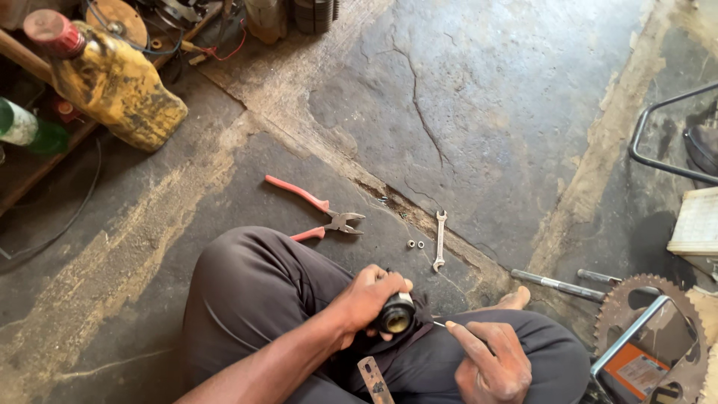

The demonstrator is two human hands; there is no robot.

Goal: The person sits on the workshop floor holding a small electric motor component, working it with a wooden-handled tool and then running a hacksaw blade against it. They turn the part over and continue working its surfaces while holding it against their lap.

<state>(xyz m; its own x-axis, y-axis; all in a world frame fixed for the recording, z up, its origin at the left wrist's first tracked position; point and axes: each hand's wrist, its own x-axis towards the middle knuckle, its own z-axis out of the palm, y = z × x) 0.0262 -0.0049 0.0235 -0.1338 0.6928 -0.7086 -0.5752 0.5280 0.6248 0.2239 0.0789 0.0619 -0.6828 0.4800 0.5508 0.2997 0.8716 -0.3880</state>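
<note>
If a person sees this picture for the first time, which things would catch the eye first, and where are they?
Probably the two hands low in the middle: the left hand grips a small black cylindrical part, and the right hand points a thin tool at it. On the cracked concrete floor just beyond lie the red-handled pliers, open, with a small wrench to their right. A dirty yellow jug with a red cap stands out at the top left.

red-handled pliers, yellow jug
</note>
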